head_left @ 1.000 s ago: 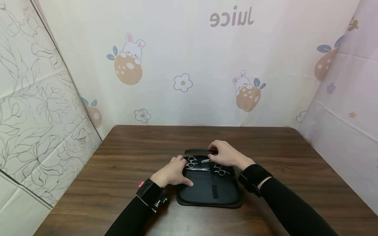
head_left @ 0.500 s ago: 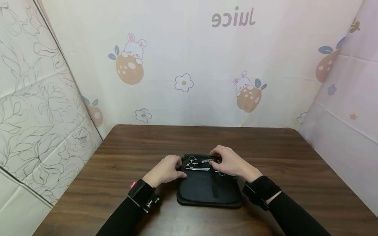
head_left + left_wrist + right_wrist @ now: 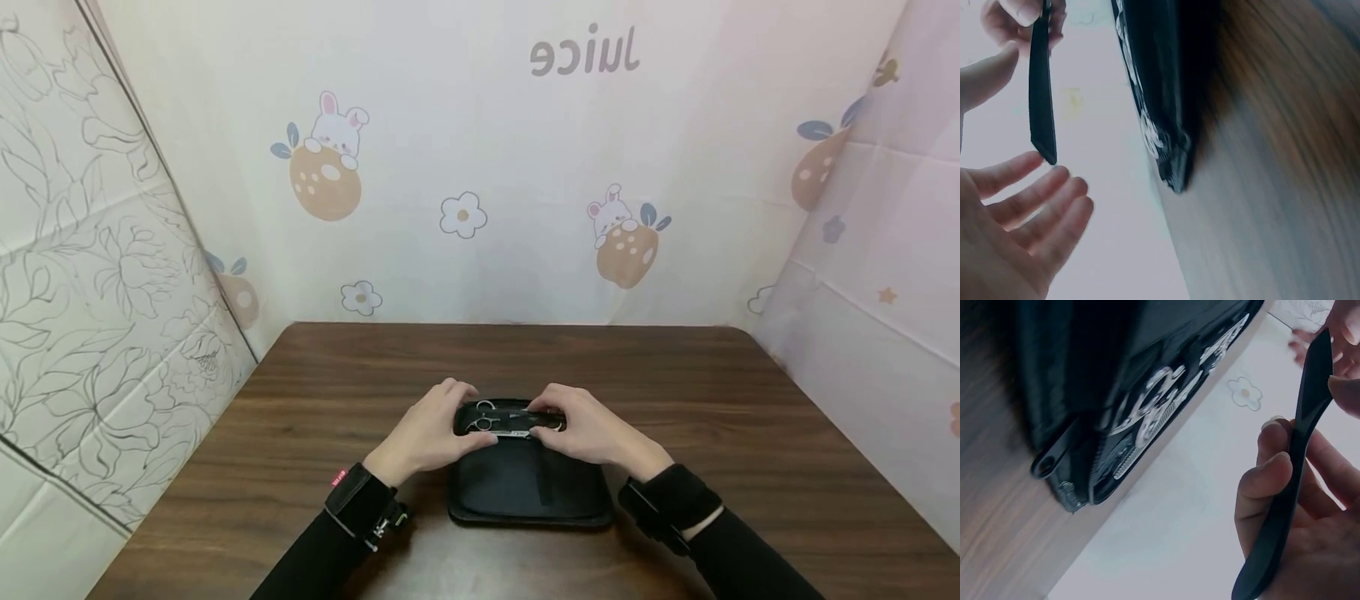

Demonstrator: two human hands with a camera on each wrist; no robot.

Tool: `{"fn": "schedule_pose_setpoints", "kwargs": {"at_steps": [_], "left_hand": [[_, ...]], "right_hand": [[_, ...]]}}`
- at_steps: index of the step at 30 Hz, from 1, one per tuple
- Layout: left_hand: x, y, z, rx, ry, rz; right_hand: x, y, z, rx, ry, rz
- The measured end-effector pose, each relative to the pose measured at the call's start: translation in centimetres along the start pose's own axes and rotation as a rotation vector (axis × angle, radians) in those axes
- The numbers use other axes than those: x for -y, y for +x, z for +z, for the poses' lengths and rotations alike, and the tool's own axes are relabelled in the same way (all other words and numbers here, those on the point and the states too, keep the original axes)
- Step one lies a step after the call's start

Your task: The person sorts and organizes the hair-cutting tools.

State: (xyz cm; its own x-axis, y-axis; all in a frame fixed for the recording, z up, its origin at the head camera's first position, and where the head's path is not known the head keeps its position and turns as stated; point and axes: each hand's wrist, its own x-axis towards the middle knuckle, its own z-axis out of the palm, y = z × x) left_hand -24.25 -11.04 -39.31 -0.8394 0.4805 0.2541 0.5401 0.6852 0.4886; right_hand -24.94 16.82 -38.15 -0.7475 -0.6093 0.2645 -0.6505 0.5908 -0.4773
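My right hand (image 3: 592, 425) holds up a long, slim, smooth black bar (image 3: 1316, 381), with thumb and fingers on it. It is slightly curved with an angled tip. My left hand (image 3: 427, 429) has its fingers spread at the bar's other end. In the left wrist view, its index fingertip sits right at that tip. Just below the hands lies a flat black case (image 3: 532, 487). Silver scissors (image 3: 1159, 387) and toothed thinning shears (image 3: 1154, 434) are tucked into the case's far part. The hands and bar partly hide them in the head view.
The dark wood table (image 3: 360, 358) lies under the case. Behind it hangs a pale printed cloth (image 3: 480, 150), with a patterned panel (image 3: 112, 250) on the left and another cloth (image 3: 870, 308) on the right. A small black tab (image 3: 1054, 450) sticks out from the case.
My right hand has brought the black bar from behind the case to above its near side. My left hand has drawn back from the case and now reaches in at the bar's left end.
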Motion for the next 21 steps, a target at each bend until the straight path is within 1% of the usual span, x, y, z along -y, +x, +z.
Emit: {"fn": "schedule_pose_setpoints", "kwargs": {"at_steps": [5,7,10,14,19,21], "left_hand": [[-1.5,0.1,0.5,0.008,0.077,0.196],[-2.0,0.1,0.6,0.021,0.100,0.233],[-2.6,0.2,0.7,0.040,0.111,0.250],[-3.0,0.1,0.8,0.059,0.096,0.259],[-3.0,-0.1,0.8,0.074,0.064,0.282],[-3.0,-0.2,0.9,0.082,0.041,0.278]], "right_hand": [[0.9,-0.1,0.1,0.001,0.016,-0.052],[1.3,-0.1,0.1,-0.007,0.037,-0.074],[1.9,-0.2,0.1,-0.016,0.072,-0.114],[2.3,-0.3,0.1,-0.014,0.082,-0.153],[2.7,-0.5,0.0,0.012,0.072,-0.136],[2.8,-0.6,0.0,0.024,0.072,-0.131]]}}
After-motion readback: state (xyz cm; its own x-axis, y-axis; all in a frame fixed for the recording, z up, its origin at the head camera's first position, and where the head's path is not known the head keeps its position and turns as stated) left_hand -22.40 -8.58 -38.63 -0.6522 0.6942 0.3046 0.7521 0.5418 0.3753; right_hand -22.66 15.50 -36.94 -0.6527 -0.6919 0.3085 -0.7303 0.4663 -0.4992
